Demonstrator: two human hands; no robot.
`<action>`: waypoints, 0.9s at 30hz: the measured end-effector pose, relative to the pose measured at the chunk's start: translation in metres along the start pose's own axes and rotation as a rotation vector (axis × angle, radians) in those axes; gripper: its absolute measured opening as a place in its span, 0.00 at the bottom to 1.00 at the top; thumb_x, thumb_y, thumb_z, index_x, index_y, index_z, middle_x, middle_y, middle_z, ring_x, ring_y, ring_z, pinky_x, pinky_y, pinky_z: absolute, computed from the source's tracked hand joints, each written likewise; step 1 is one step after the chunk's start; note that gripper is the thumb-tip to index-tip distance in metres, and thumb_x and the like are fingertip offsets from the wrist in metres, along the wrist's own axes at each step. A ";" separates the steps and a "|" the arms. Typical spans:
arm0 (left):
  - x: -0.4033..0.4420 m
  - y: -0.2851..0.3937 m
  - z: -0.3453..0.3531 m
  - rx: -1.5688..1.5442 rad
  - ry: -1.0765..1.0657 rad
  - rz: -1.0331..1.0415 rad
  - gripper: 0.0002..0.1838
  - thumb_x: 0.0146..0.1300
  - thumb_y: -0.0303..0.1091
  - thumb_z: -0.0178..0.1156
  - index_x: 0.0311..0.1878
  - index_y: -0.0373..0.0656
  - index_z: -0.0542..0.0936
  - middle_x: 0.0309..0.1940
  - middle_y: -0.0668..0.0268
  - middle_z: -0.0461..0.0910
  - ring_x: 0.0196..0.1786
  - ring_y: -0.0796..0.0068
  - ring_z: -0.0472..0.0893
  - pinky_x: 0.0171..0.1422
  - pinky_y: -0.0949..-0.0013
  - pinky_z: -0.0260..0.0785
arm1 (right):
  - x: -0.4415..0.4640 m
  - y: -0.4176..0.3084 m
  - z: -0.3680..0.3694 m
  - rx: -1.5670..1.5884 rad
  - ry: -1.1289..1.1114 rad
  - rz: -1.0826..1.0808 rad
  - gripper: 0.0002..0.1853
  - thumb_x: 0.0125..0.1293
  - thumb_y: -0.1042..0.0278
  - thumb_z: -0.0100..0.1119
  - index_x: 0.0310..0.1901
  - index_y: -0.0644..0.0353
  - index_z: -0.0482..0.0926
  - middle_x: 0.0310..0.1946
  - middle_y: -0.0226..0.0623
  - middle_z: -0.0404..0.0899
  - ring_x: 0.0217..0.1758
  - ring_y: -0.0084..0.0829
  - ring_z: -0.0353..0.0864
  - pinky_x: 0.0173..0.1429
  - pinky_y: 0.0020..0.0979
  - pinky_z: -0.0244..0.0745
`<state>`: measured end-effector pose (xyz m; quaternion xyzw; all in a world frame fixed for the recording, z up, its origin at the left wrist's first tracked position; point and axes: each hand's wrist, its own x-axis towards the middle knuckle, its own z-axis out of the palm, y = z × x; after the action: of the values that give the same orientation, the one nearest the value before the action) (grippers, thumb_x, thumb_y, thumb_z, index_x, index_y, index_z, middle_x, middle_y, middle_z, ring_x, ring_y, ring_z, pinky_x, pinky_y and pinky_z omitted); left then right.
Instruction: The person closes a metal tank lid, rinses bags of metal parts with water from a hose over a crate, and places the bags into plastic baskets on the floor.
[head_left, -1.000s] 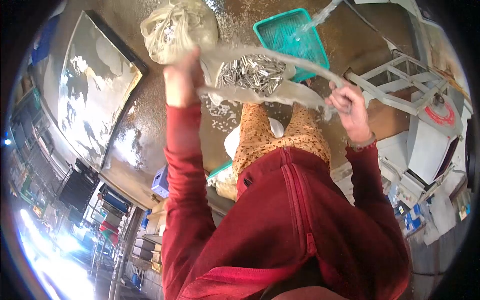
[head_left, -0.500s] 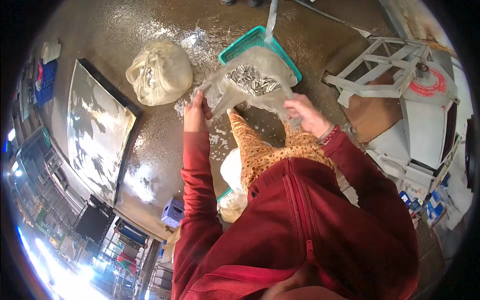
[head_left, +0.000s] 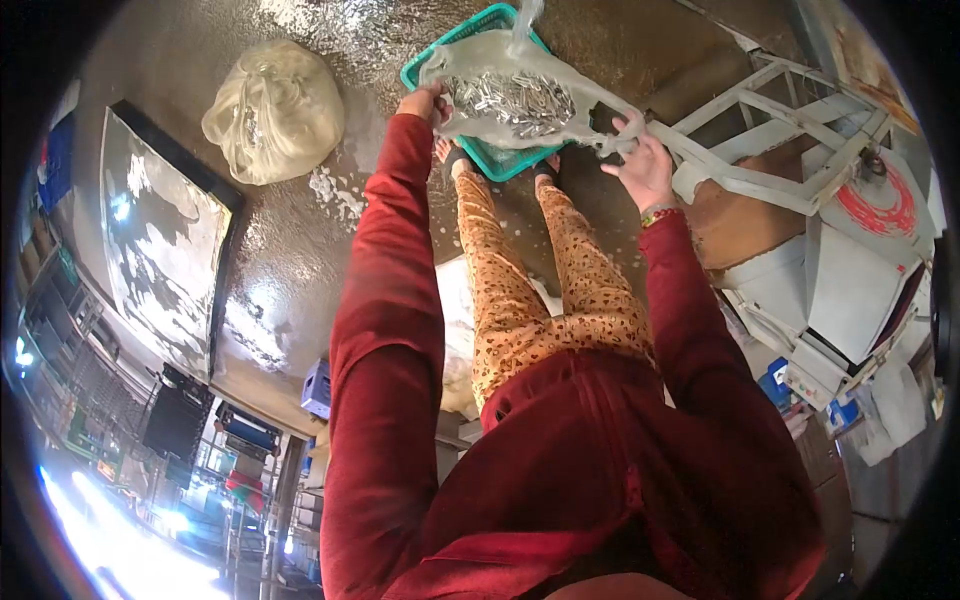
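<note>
Bag, pale and translucent, is open over the teal basket, with small metal pieces inside. The left hand grips its edge, fingers curled closed. The right hand has fingers partly spread against the opposite edge; I cannot tell whether they pinch it. The basket's rim shows beyond the bag above and below, on a wet brown floor. A tied bag sits well apart, near a dark-edged panel. The white metal frame angles close beside the right hand. Red markings show on a white surface; any lettering is too small to read.
</note>
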<state>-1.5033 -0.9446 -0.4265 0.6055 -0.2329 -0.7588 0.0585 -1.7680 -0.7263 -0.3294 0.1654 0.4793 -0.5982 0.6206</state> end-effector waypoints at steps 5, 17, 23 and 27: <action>0.032 0.010 -0.017 0.258 -0.032 0.064 0.13 0.60 0.39 0.43 0.37 0.36 0.68 0.17 0.64 0.67 0.23 0.71 0.73 0.27 0.71 0.64 | 0.020 0.036 0.012 -0.261 -0.138 0.039 0.37 0.50 0.58 0.46 0.60 0.33 0.40 0.53 0.35 0.59 0.62 0.35 0.43 0.57 0.53 0.21; 0.038 0.034 -0.073 0.793 -0.047 0.180 0.27 0.56 0.56 0.36 0.32 0.40 0.74 0.18 0.62 0.73 0.21 0.71 0.74 0.30 0.70 0.65 | -0.044 0.154 0.022 -0.240 0.509 0.012 0.12 0.55 0.59 0.48 0.36 0.58 0.70 0.21 0.21 0.67 0.16 0.13 0.55 0.20 0.18 0.56; 0.028 -0.093 -0.093 0.072 0.101 -0.229 0.19 0.58 0.46 0.40 0.30 0.38 0.72 0.14 0.61 0.69 0.13 0.71 0.68 0.19 0.67 0.63 | -0.063 0.040 0.253 -1.743 -0.268 -0.204 0.08 0.56 0.63 0.47 0.34 0.57 0.70 0.27 0.26 0.70 0.27 0.16 0.67 0.30 0.19 0.62; 0.019 -0.076 -0.089 -0.347 0.053 -0.231 0.19 0.58 0.46 0.43 0.19 0.42 0.67 0.10 0.67 0.62 0.10 0.74 0.62 0.14 0.70 0.56 | -0.093 0.016 0.260 -1.387 -0.064 -0.282 0.06 0.53 0.68 0.50 0.31 0.59 0.69 0.28 0.28 0.70 0.33 0.24 0.70 0.42 0.23 0.65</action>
<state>-1.4091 -0.9096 -0.4898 0.6286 -0.0263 -0.7731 0.0806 -1.6341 -0.8711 -0.1357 -0.3494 0.7482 -0.2342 0.5131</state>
